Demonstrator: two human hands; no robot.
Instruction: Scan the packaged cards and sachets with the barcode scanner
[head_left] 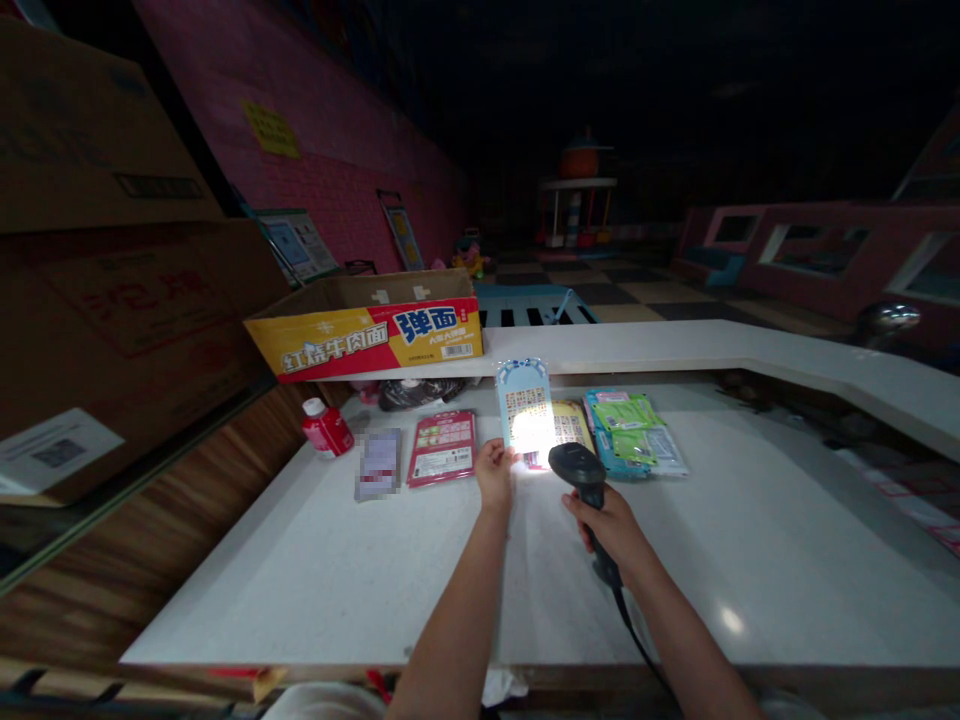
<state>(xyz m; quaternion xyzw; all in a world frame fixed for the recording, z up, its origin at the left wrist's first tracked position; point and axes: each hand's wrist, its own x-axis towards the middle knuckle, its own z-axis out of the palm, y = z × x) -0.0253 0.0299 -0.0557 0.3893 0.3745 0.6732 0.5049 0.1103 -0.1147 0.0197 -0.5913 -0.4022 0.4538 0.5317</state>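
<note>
My right hand (611,525) is wrapped round the handle of a black barcode scanner (577,465), whose cord runs down off the counter. Bright light falls from it on a blue sticker sheet in clear packaging (521,385). My left hand (495,468) pinches the lower left edge of that sheet and holds it up off the counter. Partly behind the sheet lies a yellow printed packet (571,425). To its right are blue and green packets (630,425), overlapping one another. Left of my left hand rests a red flat package (444,447) with a white label.
A red bottle (327,428) and a pale blurred card (379,463) are at the counter's left. A yellow-red noodle carton (375,325) stands on the raised ledge (637,345) behind. Large cardboard boxes (142,330) are stacked at far left.
</note>
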